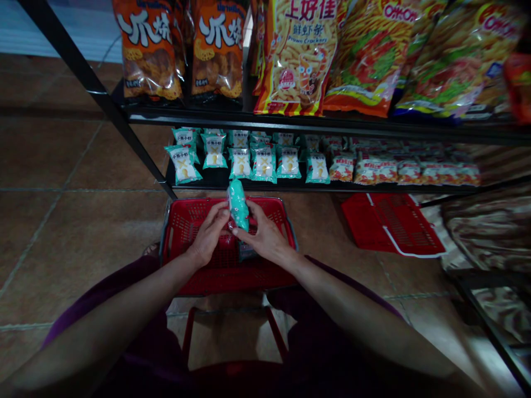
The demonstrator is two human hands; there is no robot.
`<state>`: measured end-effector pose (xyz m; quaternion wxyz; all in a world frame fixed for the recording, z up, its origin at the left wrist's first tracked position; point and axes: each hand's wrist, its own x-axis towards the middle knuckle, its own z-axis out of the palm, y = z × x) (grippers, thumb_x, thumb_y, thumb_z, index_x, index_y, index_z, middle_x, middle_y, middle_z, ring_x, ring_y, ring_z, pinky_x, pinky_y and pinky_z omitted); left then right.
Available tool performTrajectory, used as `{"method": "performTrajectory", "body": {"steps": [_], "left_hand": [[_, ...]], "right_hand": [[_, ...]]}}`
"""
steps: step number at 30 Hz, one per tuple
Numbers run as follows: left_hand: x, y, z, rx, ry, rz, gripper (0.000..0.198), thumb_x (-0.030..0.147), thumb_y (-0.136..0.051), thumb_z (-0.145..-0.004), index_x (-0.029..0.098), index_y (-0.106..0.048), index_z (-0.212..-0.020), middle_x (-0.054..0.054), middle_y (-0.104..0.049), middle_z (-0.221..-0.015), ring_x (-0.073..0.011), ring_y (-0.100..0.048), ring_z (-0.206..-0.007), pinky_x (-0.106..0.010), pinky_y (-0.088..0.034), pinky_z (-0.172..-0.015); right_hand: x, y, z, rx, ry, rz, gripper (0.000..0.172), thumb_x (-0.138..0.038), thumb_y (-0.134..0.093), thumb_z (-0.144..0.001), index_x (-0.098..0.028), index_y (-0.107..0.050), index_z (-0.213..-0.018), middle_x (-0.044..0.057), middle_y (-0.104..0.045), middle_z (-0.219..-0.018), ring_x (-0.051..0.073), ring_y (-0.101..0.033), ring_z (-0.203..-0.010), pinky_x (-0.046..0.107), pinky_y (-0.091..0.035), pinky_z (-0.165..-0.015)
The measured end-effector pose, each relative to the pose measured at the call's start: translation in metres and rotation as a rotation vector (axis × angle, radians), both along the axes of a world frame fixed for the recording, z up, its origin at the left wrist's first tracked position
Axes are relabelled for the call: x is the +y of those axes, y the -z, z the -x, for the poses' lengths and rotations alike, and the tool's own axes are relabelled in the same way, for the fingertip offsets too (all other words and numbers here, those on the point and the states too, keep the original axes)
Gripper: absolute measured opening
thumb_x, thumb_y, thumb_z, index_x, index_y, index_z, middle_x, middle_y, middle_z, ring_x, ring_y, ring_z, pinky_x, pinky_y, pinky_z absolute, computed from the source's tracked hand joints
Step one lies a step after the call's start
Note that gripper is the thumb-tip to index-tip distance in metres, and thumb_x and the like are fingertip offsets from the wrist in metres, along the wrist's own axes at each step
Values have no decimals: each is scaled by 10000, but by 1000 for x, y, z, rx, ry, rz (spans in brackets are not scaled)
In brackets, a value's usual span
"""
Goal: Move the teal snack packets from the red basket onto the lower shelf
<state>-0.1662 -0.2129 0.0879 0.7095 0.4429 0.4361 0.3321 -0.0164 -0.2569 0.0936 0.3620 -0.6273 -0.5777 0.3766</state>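
A small teal snack packet (238,203) is held above a red shopping basket (226,281). My left hand (211,231) grips its left side, and my right hand (265,232) has its fingers closed on the right side. The basket stands on the floor in front of my knees. Something dark and packaged (248,251) lies in it, partly hidden by my right hand. Similar teal and white snack packets (264,162) stand in rows on the lower shelf just beyond my hands.
Red and white packets (375,168) fill the lower shelf's right part. Large snack bags (296,55) stand on the upper shelf (232,117). A black post (97,93) rises at the left. Another red basket (392,221) is at the right. A red stool (236,376) is below me.
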Motion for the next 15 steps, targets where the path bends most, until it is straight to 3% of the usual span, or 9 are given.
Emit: {"method": "performTrajectory", "body": {"steps": [6, 9, 12, 15], "left_hand": [[-1, -1, 4, 111, 65, -217, 412, 428, -468, -853, 236, -530, -1212, -76, -520, -1273, -215, -520, -1094, -342, -459, -873], [3, 5, 7, 229, -62, -349, 367, 389, -510, -835, 228, -560, -1161, -62, -538, -1254, -202, -490, -1143, -351, -394, -969], [7, 10, 8, 283, -210, -196, 325, 375, -570, -784, 196, -594, -1055, -70, -584, -1162, -214, -520, -1098, -346, -453, -891], [7, 10, 7, 139, -160, 86, 312, 385, -599, -750, 168, -604, -974, -72, -610, -1067, -199, -599, -916, -328, -516, -733]], "right_hand": [[7, 6, -2, 457, 240, 113, 523, -227, -621, -677, -221, -462, -1175, 65, -607, -1143, 190, -583, -1007, 367, -451, -891], [9, 2, -3, 740, 365, 218, 471, -185, -628, -640, -210, -518, -1098, 52, -654, -1028, 192, -617, -906, 344, -478, -807], [10, -2, -2, 918, 427, 315, 415, -144, -635, -622, -201, -556, -1026, 36, -678, -933, 186, -630, -852, 315, -486, -745], [12, -5, 0, 997, 476, 365, 350, -115, -636, -622, -199, -581, -958, 18, -683, -900, 163, -630, -825, 292, -492, -724]]}}
